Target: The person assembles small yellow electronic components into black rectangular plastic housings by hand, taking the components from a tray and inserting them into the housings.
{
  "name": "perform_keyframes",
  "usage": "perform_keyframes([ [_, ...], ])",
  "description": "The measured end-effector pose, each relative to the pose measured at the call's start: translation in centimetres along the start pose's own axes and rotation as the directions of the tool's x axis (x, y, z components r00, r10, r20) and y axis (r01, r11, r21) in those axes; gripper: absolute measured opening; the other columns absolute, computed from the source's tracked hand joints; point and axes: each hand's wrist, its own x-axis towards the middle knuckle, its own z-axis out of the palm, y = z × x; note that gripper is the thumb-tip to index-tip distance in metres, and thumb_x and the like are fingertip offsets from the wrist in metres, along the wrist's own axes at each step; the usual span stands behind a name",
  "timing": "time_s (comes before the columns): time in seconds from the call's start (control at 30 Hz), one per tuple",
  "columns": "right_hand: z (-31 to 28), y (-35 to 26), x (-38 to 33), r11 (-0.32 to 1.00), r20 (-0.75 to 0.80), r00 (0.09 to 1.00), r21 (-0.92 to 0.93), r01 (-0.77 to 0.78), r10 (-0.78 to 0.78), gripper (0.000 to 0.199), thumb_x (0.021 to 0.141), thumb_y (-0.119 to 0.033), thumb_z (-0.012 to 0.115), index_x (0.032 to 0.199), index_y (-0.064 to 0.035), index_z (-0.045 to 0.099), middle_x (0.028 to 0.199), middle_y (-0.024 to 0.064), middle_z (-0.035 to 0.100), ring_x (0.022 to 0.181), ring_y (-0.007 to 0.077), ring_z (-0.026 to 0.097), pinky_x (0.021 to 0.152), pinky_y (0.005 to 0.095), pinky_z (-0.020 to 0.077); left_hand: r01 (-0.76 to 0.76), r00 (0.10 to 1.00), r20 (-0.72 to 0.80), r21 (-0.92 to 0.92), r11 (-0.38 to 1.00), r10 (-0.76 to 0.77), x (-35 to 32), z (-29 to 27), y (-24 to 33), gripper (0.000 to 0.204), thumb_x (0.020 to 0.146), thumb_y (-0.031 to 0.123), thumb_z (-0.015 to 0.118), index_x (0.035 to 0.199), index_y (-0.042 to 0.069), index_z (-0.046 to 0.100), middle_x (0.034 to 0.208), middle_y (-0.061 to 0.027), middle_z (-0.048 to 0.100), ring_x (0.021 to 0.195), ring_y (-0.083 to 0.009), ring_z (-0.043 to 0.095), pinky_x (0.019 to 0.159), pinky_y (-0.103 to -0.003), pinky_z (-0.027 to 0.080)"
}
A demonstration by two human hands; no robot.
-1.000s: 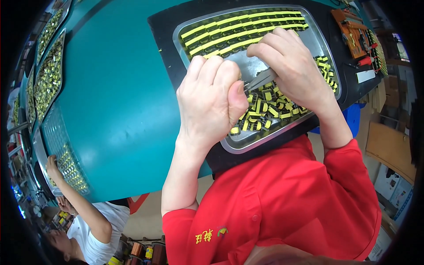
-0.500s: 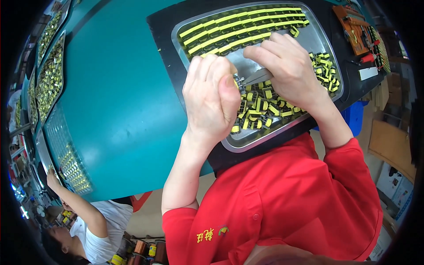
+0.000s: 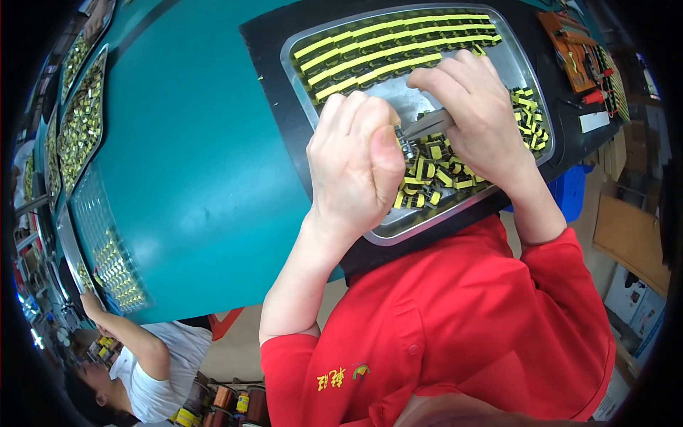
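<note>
My left hand (image 3: 352, 160) is closed around a small transformer (image 3: 408, 146), whose metal pins stick out beside my thumb; its body is mostly hidden. With my right hand (image 3: 475, 117) I grip grey metal tweezers (image 3: 430, 123), their tips at those pins. Both hands are above a metal tray (image 3: 509, 60). Along its far side, yellow-and-black transformers (image 3: 398, 50) stand in neat rows. Loose transformers (image 3: 434, 171) lie in a jumbled heap on the near side and to the right (image 3: 528, 117).
A black mat (image 3: 267, 60) lies under the tray on the green table (image 3: 206, 156). At right are a wooden tool holder (image 3: 565, 50), a red-handled tool (image 3: 596, 94) and a white block (image 3: 593, 120). At left, a co-worker's arm (image 3: 135, 334) reaches toward part-filled trays (image 3: 82, 128).
Both hands have shifted slightly to the right, with the transformer and tweezers still in them. More of the transformer's pins shows. The co-worker's hand has moved a little nearer.
</note>
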Motion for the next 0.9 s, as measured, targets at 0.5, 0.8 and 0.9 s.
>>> perform_keyframes([
  [0.5,-0.2,1.0,-0.5,0.917,0.065,0.989,0.37,-0.151,0.137,0.036,0.068,0.011,0.053,0.099,-0.0046,0.064,0.085,0.009,0.059,0.082,0.0262,0.055,0.072,0.0322,0.0421,0.197,0.98,0.009,-0.151,0.969,-0.198,-0.3,-0.2,0.6,0.033,0.101,0.028,0.04,0.087,0.0,0.051,0.08,-0.0145,0.047,0.071,-0.0308,0.047,0.065,-0.038,0.039],
  [0.8,-0.1,-0.1,-1.0,0.076,0.422,0.881,0.892,-0.446,0.213,0.045,0.093,-0.021,0.059,0.129,0.0034,0.046,0.11,0.0096,0.065,0.087,0.0093,0.06,0.072,0.0223,0.0464,0.259,0.963,0.022,-0.33,0.908,-0.267,-0.3,0.1,0.5,0.027,0.096,0.032,0.058,0.099,0.005,0.057,0.098,-0.0078,0.048,0.076,-0.015,0.048,0.065,-0.026,0.041],
  [0.9,0.3,-1.0,-1.3,-0.056,0.446,0.841,0.89,-0.452,0.307,0.046,0.089,-0.023,0.065,0.126,0.0002,0.05,0.107,0.007,0.066,0.084,0.0067,0.059,0.074,0.0209,0.0459,0.29,0.951,0.009,-0.373,0.881,-0.309,-0.3,0.0,0.6,0.03,0.096,0.036,0.058,0.1,0.005,0.059,0.104,-0.0054,0.045,0.077,-0.01,0.046,0.064,-0.024,0.039],
])
